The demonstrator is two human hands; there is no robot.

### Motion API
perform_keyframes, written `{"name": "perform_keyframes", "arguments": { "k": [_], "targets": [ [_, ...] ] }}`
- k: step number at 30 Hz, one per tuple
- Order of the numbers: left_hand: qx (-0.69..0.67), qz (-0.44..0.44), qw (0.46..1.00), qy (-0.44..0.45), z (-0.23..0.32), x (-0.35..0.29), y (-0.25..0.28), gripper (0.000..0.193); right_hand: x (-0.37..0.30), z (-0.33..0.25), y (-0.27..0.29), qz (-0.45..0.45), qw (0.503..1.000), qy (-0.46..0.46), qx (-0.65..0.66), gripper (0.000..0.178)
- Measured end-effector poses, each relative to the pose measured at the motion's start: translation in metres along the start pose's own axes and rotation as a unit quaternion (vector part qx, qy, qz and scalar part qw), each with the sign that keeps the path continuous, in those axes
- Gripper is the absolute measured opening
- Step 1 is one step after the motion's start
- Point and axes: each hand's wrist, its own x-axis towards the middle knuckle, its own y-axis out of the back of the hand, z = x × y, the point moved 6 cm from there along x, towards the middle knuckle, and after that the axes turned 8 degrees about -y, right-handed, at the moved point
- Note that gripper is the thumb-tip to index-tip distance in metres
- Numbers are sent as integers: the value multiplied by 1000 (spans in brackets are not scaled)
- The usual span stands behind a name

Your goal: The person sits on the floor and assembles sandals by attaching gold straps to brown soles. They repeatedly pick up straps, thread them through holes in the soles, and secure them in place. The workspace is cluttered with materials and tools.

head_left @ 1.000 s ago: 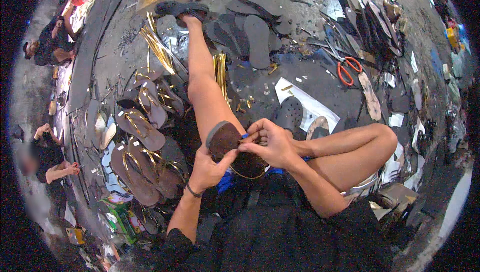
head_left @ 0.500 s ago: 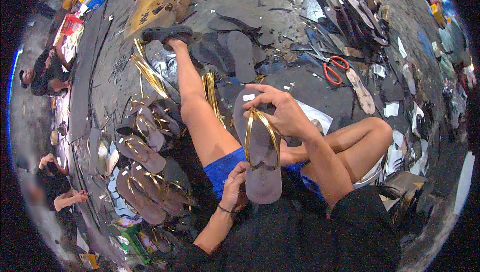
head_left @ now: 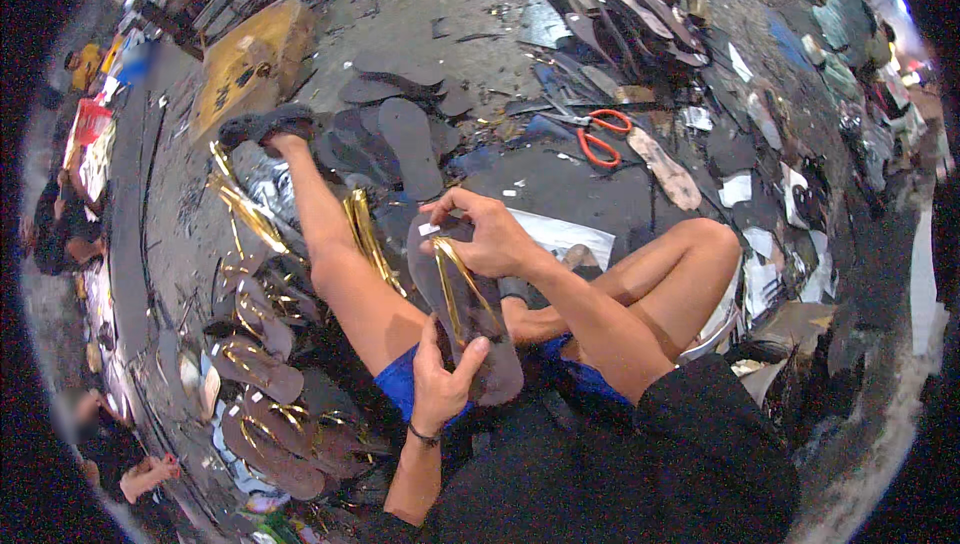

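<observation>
A grey-brown flip-flop [head_left: 497, 376] with a gold V-shaped strap [head_left: 452, 294] is held over my lap, toe end away from me. My left hand [head_left: 440, 376] grips its left side near the heel, thumb lying across the top. At the toe end, my right hand [head_left: 485, 236] has its fingers closed around the sole's edge by the strap's front, next to a small white sticker [head_left: 429, 230]. The right fingertips and the sole's underside are partly hidden.
Several finished flip-flops [head_left: 262, 369] with gold straps lie at left. Gold strips [head_left: 368, 234] rest by my left leg. Ahead are bare dark soles [head_left: 408, 144], red-handled scissors [head_left: 605, 139], a pale sole-shaped piece [head_left: 665, 172] and a yellowish block [head_left: 255, 64]. Another person's hand [head_left: 150, 477] shows at lower left.
My left hand has moved up along the flip-flop, its thumb now on top. The flip-flop is tilted more, its toe end leaning left. The view has shifted, moving the scene leftward.
</observation>
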Motion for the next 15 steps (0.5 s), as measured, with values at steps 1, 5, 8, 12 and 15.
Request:
{"name": "perform_keyframes", "arguments": {
  "k": [1,5,8,12,15],
  "targets": [
    [34,-8,999,-1,-3,4,1,49,4,14,2,1,999,-43,12,58],
    [223,79,969,-76,1,30,28,40,45,52,41,-153,970,-187,-18,90],
    [134,176,974,-51,7,41,60,38,67,151,179,206,867,-247,-381,90],
    [43,211,974,-69,15,45,81,44,20,220,271,305,770,-105,-550,46],
    [-39,279,955,-93,21,32,99,41,27,200,254,229,784,-299,-494,52]
  ]
}}
